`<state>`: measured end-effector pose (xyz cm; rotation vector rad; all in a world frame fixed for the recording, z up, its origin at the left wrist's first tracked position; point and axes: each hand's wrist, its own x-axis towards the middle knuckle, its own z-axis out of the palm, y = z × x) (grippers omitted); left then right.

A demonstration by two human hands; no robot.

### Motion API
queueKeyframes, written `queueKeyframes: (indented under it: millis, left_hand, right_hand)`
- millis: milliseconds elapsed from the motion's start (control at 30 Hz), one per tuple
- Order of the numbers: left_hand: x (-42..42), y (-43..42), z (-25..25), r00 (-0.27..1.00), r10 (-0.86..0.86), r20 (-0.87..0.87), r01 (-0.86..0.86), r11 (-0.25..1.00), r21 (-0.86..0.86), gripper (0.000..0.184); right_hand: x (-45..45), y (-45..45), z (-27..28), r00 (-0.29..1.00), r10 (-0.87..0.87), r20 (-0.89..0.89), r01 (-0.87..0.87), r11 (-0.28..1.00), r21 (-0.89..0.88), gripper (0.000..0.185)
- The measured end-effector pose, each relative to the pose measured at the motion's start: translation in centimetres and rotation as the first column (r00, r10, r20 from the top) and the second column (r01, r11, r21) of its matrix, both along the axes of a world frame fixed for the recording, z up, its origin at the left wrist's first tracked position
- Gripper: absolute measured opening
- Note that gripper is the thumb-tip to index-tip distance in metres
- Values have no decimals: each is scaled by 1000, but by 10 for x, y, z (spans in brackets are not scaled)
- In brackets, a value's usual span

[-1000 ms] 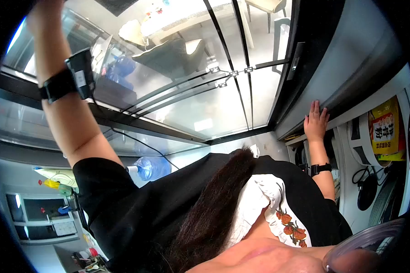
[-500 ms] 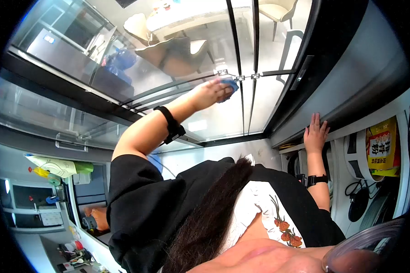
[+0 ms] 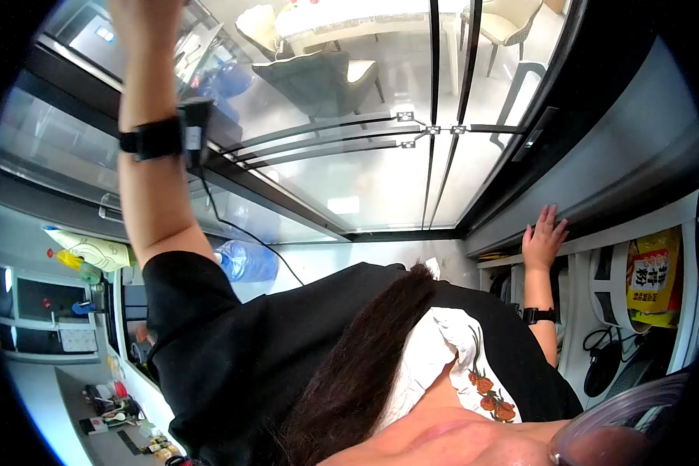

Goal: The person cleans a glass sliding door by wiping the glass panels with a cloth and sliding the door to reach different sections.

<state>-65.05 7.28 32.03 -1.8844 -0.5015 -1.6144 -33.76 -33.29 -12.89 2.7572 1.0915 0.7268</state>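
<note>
My left arm reaches up across the left side of the view. Only the wrist and back of my left hand (image 3: 147, 17) show at the top edge, over the glass near the frame. Its fingers are cut off, so what it holds is hidden. The glass door (image 3: 349, 182) with dark bars and small square fittings fills the upper middle. My right hand (image 3: 545, 239) lies open, fingers spread, against the grey panel (image 3: 590, 167) on the right. Each forearm wears a black strap; the left one carries a small box with a cable.
Shelves on the right hold a yellow packet (image 3: 651, 279) and a black coiled cord (image 3: 602, 361). A large blue water bottle (image 3: 248, 261) stands left of centre on the floor. Beyond the glass are chairs (image 3: 318, 81) and a white table (image 3: 349, 23). Counter clutter (image 3: 116, 415) sits lower left.
My left hand has swung up and left from the middle of the glass, where it pressed a blue cloth; the cloth is now out of sight. My right hand stays on the panel.
</note>
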Motion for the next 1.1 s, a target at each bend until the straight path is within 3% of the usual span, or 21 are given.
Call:
queueKeyframes:
  millis: [33,100,133,167,200,300,367,433,567,633,667,700,733,767,800,833,900,1000,1033,1067,1100]
  left_hand:
    - [11,3,-14,1000,-12,16,11,999,51,54]
    - [27,12,-57,940,-110,-323,173,970,173,58]
    - [37,6,-100,911,-133,-389,157,987,30,64]
    - [49,-19,-127,809,-54,-586,82,996,22,63]
    - [62,-27,-176,716,276,-641,-132,956,263,51]
    - [66,-32,-298,475,-197,-858,231,968,-95,46]
    - [56,-27,-366,215,-21,-976,117,993,5,43]
    - [43,-19,-374,323,108,-940,213,960,183,46]
    - [2,-1,-301,378,153,-913,4,986,166,52]
    - [-32,32,-241,563,473,-677,-133,861,491,57]
    - [-46,12,-176,463,43,-886,-270,958,-94,54]
    - [-61,9,-144,513,468,-719,-437,864,250,53]
    - [-79,43,-124,864,141,-484,-159,987,3,59]
    - [-83,45,-98,962,95,-255,-104,994,-23,66]
    - [-88,59,-75,987,34,-157,-25,998,59,64]
    - [-79,39,-64,998,59,-15,-60,980,-188,59]
    - [-63,35,-66,989,148,9,-148,989,-33,58]
    - [-32,21,-126,961,39,-273,-56,997,-52,55]
    - [-18,4,-150,856,-93,-508,19,989,-148,51]
    - [0,-20,-180,714,100,-693,-154,988,-16,55]
    - [7,-12,-238,672,-89,-735,1,993,-120,49]
  right_hand:
    - [-1,0,1,1000,0,-1,0,1000,1,60]
    - [0,0,1,1000,3,11,-3,1000,6,59]
    - [0,-1,1,1000,7,22,-7,1000,7,59]
    - [-1,-1,1,999,12,32,-12,1000,7,59]
    - [-1,0,2,1000,8,23,-8,1000,0,59]
    - [-3,-2,7,1000,-13,-1,12,999,-35,59]
    - [-4,0,12,1000,-29,-5,28,998,-64,59]
    - [-4,-1,15,1000,-15,9,16,998,-65,59]
    - [-8,1,20,1000,-24,-9,23,996,-84,59]
    - [-9,3,22,999,-39,-36,36,995,-94,59]
    - [-9,4,22,997,-50,-53,44,994,-100,59]
    - [-9,4,21,998,-49,-48,44,995,-91,59]
    - [-8,4,19,998,-47,-47,43,996,-83,59]
    - [-9,5,17,998,-44,-46,40,996,-75,59]
    - [-10,6,16,998,-46,-48,43,997,-67,59]
    - [-10,7,16,998,-50,-48,47,997,-60,59]
    - [-14,8,16,998,-44,-34,43,998,-41,59]
    - [-18,10,16,999,-35,-21,35,999,-13,59]
    - [-18,10,14,999,-41,-35,41,999,-17,60]
    - [-19,10,12,998,-49,-49,47,999,-22,60]
    - [-21,11,11,997,-46,-63,45,999,-8,61]
